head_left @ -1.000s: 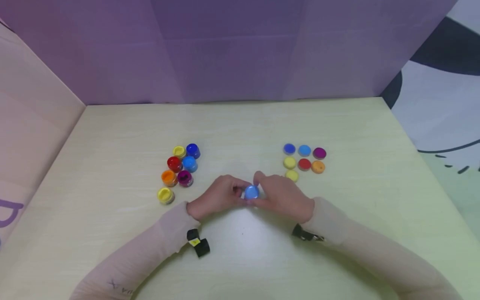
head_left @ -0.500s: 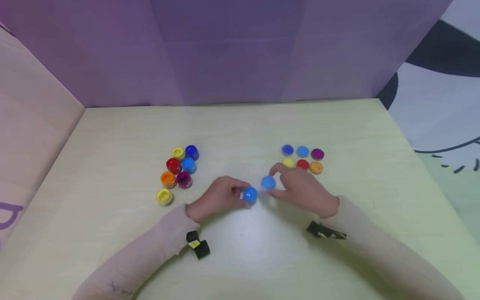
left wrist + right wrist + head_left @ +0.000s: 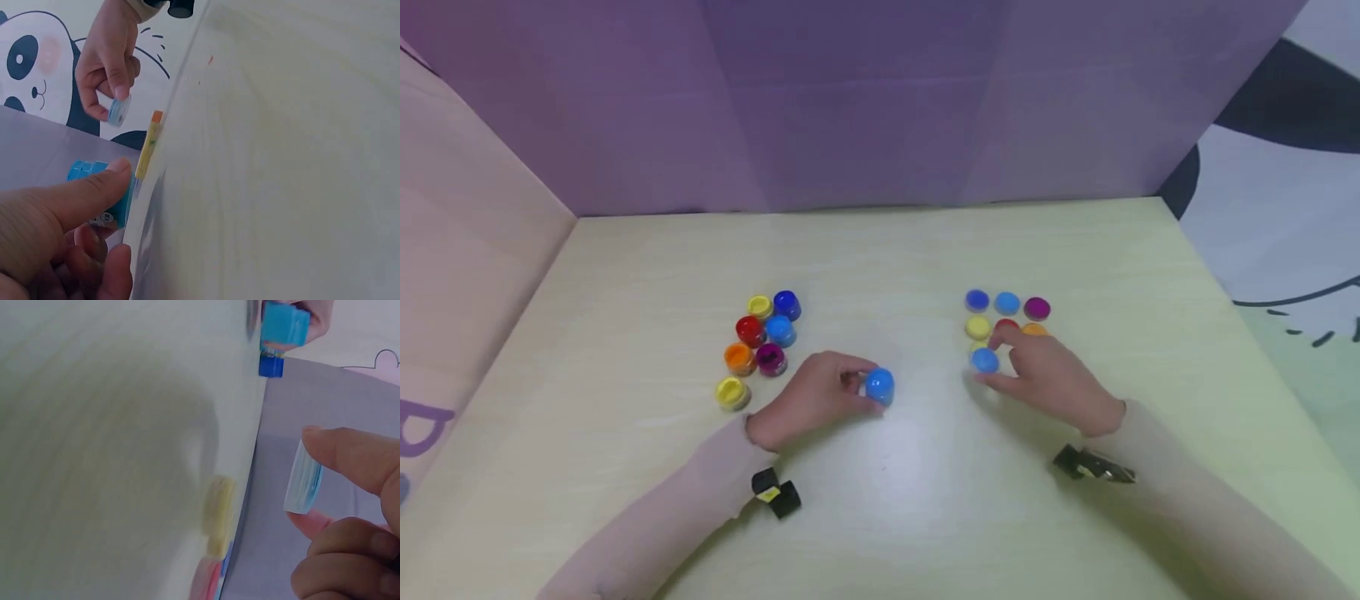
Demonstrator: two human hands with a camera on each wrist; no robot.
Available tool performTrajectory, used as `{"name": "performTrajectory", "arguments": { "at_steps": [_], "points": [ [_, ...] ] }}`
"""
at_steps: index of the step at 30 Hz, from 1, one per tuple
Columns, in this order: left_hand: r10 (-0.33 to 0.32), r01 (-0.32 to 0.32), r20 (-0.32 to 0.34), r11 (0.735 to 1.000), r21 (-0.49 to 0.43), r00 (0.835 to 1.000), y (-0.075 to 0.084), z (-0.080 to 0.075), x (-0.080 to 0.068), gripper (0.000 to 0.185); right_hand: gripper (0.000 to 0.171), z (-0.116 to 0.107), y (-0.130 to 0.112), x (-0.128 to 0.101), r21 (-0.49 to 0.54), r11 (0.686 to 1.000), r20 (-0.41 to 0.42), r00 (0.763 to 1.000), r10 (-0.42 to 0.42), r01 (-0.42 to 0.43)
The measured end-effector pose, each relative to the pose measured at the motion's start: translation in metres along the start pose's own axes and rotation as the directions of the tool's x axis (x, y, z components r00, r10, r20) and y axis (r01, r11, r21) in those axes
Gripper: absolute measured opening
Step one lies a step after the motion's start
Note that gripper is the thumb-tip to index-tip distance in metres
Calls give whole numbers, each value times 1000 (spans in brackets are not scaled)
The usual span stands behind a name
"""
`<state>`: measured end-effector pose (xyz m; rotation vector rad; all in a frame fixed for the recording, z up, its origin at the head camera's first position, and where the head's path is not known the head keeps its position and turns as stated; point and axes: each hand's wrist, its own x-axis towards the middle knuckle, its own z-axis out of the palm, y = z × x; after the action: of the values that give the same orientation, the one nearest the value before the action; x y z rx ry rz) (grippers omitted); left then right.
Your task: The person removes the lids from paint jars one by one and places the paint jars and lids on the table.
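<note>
My left hand (image 3: pixel 867 388) grips a small blue paint pot (image 3: pixel 880 386) just above the table, near its middle. In the left wrist view the thumb (image 3: pixel 94 194) lies across that pot (image 3: pixel 87 170). My right hand (image 3: pixel 989 365) pinches a round blue lid (image 3: pixel 984 360) between thumb and fingers, beside a group of loose lids. The right wrist view shows the lid (image 3: pixel 303 478) edge-on under the thumb (image 3: pixel 356 459), with the pot (image 3: pixel 284 325) far off. Pot and lid are apart.
Several open paint pots (image 3: pixel 760 333) in yellow, blue, red, orange and purple stand clustered left of my left hand. Coloured lids (image 3: pixel 1007 302) lie in rows at the right, some hidden by my right hand. A purple wall (image 3: pixel 880 100) backs the pale table (image 3: pixel 880 500).
My right hand took the blue lid off the pot and carried it right to the loose lids. My left hand shifted slightly left with the pot.
</note>
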<state>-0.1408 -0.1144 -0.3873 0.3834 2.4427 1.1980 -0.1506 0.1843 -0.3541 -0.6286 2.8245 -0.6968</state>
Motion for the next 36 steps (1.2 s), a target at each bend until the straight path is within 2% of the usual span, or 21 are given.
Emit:
{"name": "performTrajectory", "arguments": {
  "at_steps": [8,21,28,36],
  "points": [
    [-8,10,-70,1000,23,998,-5,-13,-20,38,41,-8,14,-8,-59,996,22,998,65,-63],
    [17,15,-184,985,173,983,-24,-32,-44,35,42,-11,34,-5,-84,988,77,988,135,-129],
    [4,47,-218,972,231,976,-27,-37,-51,37,42,-12,37,-5,-110,988,65,991,119,-112],
    [-24,100,-259,953,286,965,-27,-39,-54,41,45,-12,38,-4,-125,979,114,978,174,-159]
  ]
}}
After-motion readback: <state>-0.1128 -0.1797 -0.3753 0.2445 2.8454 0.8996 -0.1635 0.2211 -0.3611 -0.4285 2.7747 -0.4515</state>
